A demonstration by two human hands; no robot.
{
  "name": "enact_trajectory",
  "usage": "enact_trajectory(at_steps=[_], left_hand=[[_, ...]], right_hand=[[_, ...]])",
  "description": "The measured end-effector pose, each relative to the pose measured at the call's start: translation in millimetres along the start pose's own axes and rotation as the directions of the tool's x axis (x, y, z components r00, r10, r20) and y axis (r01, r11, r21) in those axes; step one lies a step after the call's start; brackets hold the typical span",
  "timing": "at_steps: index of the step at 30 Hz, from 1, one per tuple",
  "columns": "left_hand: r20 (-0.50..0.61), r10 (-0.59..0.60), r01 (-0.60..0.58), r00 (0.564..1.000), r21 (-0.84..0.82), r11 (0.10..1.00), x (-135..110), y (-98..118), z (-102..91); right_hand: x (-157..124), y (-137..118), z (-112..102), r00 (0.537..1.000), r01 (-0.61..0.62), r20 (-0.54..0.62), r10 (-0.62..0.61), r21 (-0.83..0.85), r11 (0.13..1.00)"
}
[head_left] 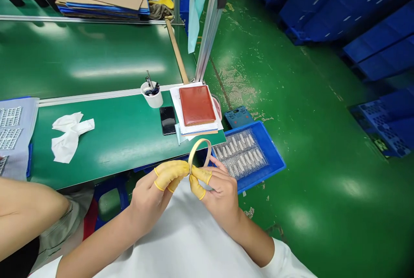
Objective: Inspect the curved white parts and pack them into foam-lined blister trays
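In front of my body, I hold a thin cream-coloured ring (191,154) upright. My left hand (150,192) pinches its lower edge between finger and thumb. My right hand (220,192) grips it at nearly the same spot, so the fingertips of both hands almost touch. Yellow finger cots cover several of my fingertips. Whether the ring is a tape roll or a plain band, I cannot tell. Just past my right hand sits a blue bin (274,159) with clear trays (241,151) of small whitish parts in it.
On the green bench (119,140) are a brown notebook (198,105) on papers, a phone (167,120), a white pen cup (152,95) and crumpled white cloth (69,135). A metal post (213,23) rises at the bench's corner. Another person's arm (29,217) is at left.
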State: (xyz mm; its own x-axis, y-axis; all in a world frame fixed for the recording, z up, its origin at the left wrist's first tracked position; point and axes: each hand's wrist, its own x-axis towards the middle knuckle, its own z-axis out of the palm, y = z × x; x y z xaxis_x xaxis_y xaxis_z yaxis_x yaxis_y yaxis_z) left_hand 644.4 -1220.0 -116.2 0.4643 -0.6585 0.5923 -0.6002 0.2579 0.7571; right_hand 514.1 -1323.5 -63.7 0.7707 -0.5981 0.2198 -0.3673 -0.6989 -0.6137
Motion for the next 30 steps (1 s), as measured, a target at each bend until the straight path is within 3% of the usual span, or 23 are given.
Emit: enact_trajectory(at_steps=[8,14,17,22,26,30], left_hand=[[0.141,-0.068,0.067,0.988,0.015,0.998,-2.0,-1.5,3.9],[-0.046,-0.179,0.173,0.983,-0.109,0.979,-3.3,0.7,6.7],[-0.062,-0.136,0.127,0.989,-0.140,0.982,-2.2,-2.6,7.4],[0.057,0.009,-0.004,0.998,-0.093,0.996,-3.3,-6.8,5.9],[0.152,0.034,-0.033,0.988,-0.011,0.999,-2.5,-6.9,6.2],[0.176,0.013,-0.012,0.984,-0.008,1.000,-2.5,-8.6,10.7]], right_hand=[[-10.9,4.4,6.9,0.999,-0.034,-0.041,0.035,0.028,0.999],[-7.9,1.1,3.7,0.977,-0.208,-0.018,0.213,0.133,0.969],[-8.2,2.1,4.5,0.980,-0.189,-0.034,0.195,0.133,0.973],[-11.8,4.9,6.1,0.992,-0.124,-0.035,0.124,0.013,0.992],[-12.9,5.9,6.5,0.996,-0.089,-0.031,0.087,-0.043,0.995],[-13.2,7.1,13.3,0.956,-0.293,0.015,0.294,0.154,0.944]])
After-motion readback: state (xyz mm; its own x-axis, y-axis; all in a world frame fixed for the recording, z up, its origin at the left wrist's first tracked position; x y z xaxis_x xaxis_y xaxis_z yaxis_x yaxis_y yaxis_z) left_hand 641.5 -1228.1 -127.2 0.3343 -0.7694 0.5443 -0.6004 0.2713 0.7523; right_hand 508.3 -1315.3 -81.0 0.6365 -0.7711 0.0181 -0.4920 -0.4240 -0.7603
